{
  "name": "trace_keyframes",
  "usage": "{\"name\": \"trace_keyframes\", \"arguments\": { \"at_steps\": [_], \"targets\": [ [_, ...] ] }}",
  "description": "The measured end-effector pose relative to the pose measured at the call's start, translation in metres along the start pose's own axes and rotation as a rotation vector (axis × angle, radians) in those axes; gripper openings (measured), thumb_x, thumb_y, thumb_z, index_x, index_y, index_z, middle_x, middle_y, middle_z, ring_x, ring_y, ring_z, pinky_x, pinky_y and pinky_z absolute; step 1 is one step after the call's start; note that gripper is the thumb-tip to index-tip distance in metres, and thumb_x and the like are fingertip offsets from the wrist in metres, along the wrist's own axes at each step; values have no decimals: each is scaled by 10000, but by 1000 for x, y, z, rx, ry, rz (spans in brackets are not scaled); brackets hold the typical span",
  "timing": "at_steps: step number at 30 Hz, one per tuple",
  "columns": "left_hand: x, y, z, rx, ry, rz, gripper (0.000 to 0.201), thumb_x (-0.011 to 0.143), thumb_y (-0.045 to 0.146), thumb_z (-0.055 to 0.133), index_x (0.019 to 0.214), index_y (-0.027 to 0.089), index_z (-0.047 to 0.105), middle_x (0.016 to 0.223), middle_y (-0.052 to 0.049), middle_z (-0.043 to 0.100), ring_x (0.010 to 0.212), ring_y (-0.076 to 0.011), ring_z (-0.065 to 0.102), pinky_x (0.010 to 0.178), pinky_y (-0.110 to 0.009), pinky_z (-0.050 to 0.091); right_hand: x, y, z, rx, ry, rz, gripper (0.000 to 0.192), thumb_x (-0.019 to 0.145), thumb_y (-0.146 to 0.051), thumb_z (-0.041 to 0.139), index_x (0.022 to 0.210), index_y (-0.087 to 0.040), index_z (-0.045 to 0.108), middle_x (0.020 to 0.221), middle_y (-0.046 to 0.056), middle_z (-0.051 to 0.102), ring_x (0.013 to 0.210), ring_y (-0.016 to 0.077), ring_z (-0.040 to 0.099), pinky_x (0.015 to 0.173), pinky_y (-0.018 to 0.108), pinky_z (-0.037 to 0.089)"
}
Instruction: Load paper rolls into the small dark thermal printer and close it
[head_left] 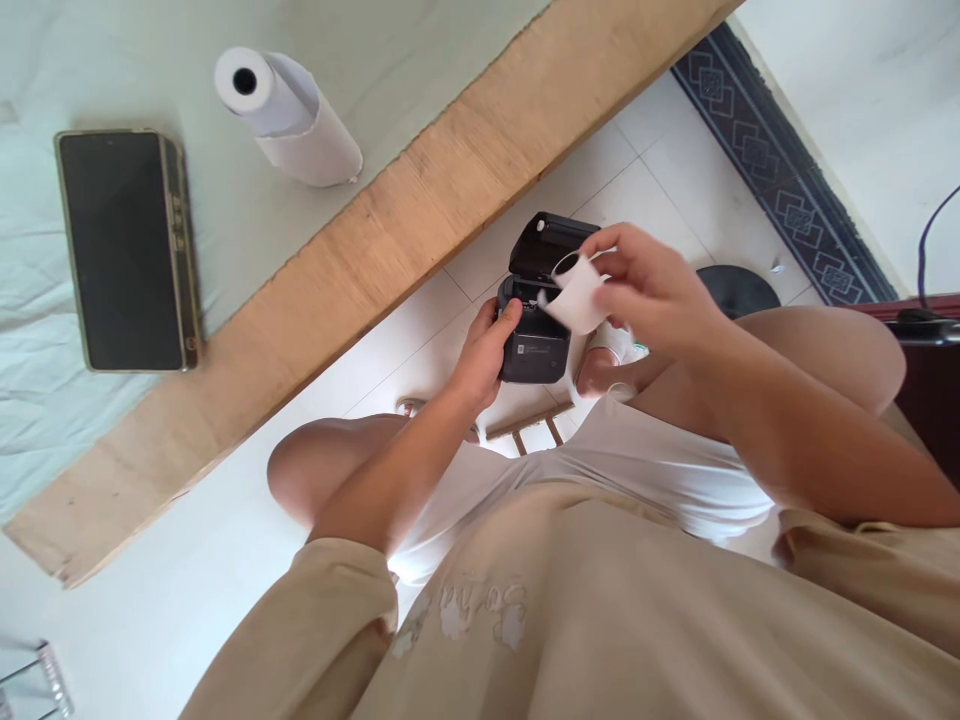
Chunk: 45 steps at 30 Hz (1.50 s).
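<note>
**Small paper roll held over an open black printer**

The left hand (pixel 491 345) grips the small black plastic box-shaped printer (pixel 534 345) from its 9 o'clock side, fingers closed around the body and the thumb lying across the top edge. The printer's hinged black lid (pixel 551 245) stands open at the 12 o'clock end of the body, and the device is held in the air above the person's lap, over the pale tiled floor (pixel 652 170).

The right hand (pixel 649 290) pinches a small white roll of paper (pixel 577 292) between thumb and fingertips, closed firmly on it. The roll sits just above the open compartment, at about 2 o'clock from the printer's body, with a short loose flap of paper hanging towards the opening (whether it touches the printer cannot be told).

Well apart, at 10 o'clock from the hands, a long wooden board edge (pixel 390 270) borders a surface covered in pale green cloth (pixel 45 330). On the cloth lies a dark-screened smartphone in a gold-toned case (pixel 124 250), and at its 2 o'clock a larger white paper roll with a hollow core (pixel 289 115) lies on its side.

A round black disc-like object (pixel 739 285) rests on the floor at 3 o'clock from the printer, partly hidden by the person's knee.
</note>
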<state>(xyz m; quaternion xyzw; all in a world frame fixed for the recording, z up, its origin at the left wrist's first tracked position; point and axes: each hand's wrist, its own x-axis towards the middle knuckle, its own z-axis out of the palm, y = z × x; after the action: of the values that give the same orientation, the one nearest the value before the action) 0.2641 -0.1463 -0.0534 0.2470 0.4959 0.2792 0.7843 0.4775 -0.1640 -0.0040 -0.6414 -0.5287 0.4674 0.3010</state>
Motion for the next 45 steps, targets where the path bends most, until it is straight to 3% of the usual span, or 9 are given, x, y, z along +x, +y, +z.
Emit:
{"name": "trace_keyframes", "arguments": {
  "at_steps": [3,9,18,22,26,30,34,40,45],
  "targets": [
    [1,1,-2,-4,0,-18,521,841,622,953,1084,243,689,985,-32,780,1030,-279,789,838,-367,629,0,-1,-4,281,28,63,449,871,-634,679,1145,-283,624,917,22,647,702,162,528,616,327,451],
    [1,-3,0,-38,-11,22,533,831,635,952,1080,232,707,969,-24,782,910,-229,763,776,-326,602,-1,-22,-8,-106,141,-234,410,891,-622,796,1053,-263,683,1087,97,727,1159,319,699,1066,561,594],
    [-4,3,2,-62,-16,7,603,756,647,986,1077,227,695,991,-26,779,889,-207,738,747,-298,555,55,-108,-28,-252,305,-576,359,944,-228,700,1271,-268,558,1339,71,680,1142,202,685,1051,389,576],
    [-6,1,1,-51,-24,17,673,702,689,999,1068,218,689,974,-20,761,876,-198,718,717,-284,532,103,-124,-9,-515,320,-424,379,973,-151,624,1335,-212,527,1280,70,689,1051,175,638,1094,374,554],
    [-8,2,1,-56,-28,17,696,700,691,992,1114,215,698,987,-23,760,883,-202,717,722,-287,536,129,-112,-1,-703,245,-241,450,1017,-303,630,1448,-202,545,1191,91,737,1183,313,689,1157,559,517],
    [-11,5,1,-63,-30,-4,596,779,626,957,1124,214,700,999,-27,767,891,-195,717,755,-290,544,124,-107,-10,-706,393,-576,697,920,-371,574,1581,-154,542,1576,128,617,1500,405,559,1227,666,434],
    [-11,7,1,-67,-15,-49,521,822,564,937,1130,212,707,1002,-24,772,868,-172,705,773,-285,545,104,-135,14,-719,442,-1006,640,1033,-427,363,1448,-30,646,1361,101,699,1296,297,666,1156,477,499],
    [-14,9,1,-56,-45,-36,560,800,596,949,1143,226,707,1100,-37,801,1007,-212,756,837,-297,564,100,-170,93,-992,69,-426,527,1158,-307,487,1649,-115,480,1734,156,444,1517,339,522,1235,486,444],
    [-15,6,-3,-53,-64,-24,637,746,663,968,1137,231,712,1206,-61,815,1142,-269,774,877,-328,586,104,-163,99,-914,146,-424,443,1177,-380,489,1551,-163,584,1687,151,512,1508,356,518,1290,523,365]
  ]
}}
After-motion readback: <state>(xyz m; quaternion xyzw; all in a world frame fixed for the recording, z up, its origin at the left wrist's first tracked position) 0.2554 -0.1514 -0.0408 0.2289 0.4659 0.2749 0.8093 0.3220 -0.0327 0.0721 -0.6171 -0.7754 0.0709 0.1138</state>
